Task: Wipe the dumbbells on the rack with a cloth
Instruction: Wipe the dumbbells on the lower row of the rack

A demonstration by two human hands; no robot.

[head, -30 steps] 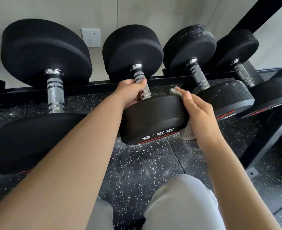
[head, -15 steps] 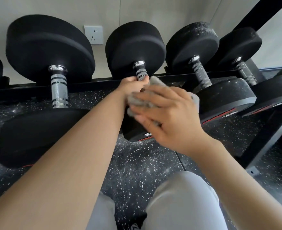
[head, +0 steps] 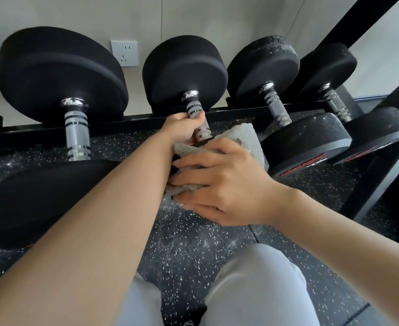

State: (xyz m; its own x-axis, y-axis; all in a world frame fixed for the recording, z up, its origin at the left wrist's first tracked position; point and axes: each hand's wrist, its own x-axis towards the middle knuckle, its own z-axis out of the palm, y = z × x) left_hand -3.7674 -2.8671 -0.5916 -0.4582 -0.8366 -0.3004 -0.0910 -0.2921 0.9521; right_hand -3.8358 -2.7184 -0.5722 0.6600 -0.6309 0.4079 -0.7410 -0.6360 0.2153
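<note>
Several black dumbbells with knurled chrome handles lie on a low black rack [head: 52,131]. My left hand [head: 182,128] grips the chrome handle of the middle dumbbell [head: 184,74]. My right hand [head: 219,182] presses a grey cloth [head: 243,137] flat over that dumbbell's near head, which the cloth and hand hide almost fully. The fingers of my right hand lie spread and nearly straight on the cloth, pointing left toward my left forearm.
A larger dumbbell [head: 60,74] lies to the left, two dusty smaller ones [head: 304,142] [head: 379,130] to the right. A slanted black rack post [head: 381,177] stands at right. A wall socket [head: 125,52] is behind. Speckled black rubber floor [head: 193,245] and my knees below.
My right hand has swept the cloth from the right side of the near head across its top and leftward, and now covers it. My left hand kept its grip on the handle.
</note>
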